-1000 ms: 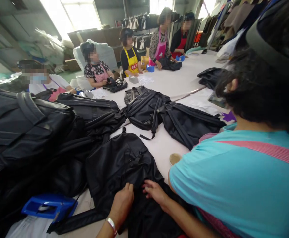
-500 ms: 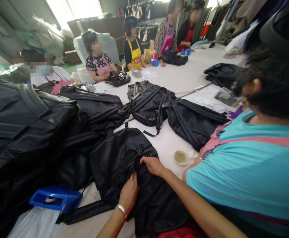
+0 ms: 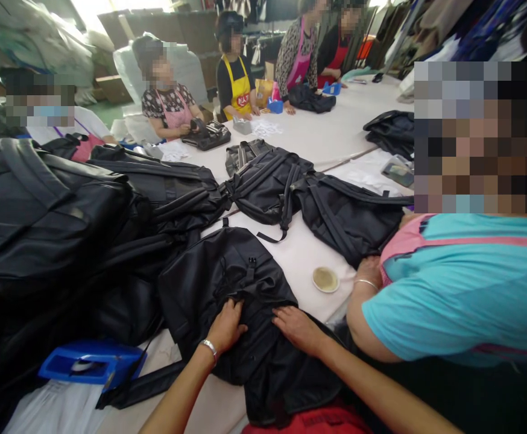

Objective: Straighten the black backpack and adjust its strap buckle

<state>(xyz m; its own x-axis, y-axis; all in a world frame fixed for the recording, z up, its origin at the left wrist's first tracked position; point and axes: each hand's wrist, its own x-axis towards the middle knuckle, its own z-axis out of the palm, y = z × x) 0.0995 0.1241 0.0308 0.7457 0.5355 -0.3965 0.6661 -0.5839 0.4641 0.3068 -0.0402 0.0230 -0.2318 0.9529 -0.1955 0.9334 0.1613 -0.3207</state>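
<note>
A black backpack (image 3: 227, 265) lies on the pale table in front of me, with a buckle and short strap on its upper face. My left hand (image 3: 225, 325) rests on its middle, thumb apart and fingertips at a fold of the fabric. To the right, my right hand (image 3: 300, 329) lies with fingers stretched over the bag's side. Neither hand visibly grips anything. The lower part of the backpack drapes over the table edge towards a red cloth (image 3: 309, 422). A loose black strap (image 3: 148, 386) runs out to the left.
Black bags (image 3: 50, 229) pile up on the left, and another backpack (image 3: 345, 211) lies farther right. A blue plastic holder (image 3: 91, 360) sits lower left. Near a co-worker in a turquoise shirt (image 3: 462, 289) is a small round dish (image 3: 325, 279). Several people sit or stand across the table.
Both hands have come away from the strap near the buckle and moved lower on the backpack, farther apart. The co-worker at right has turned their head and drawn the arm back.
</note>
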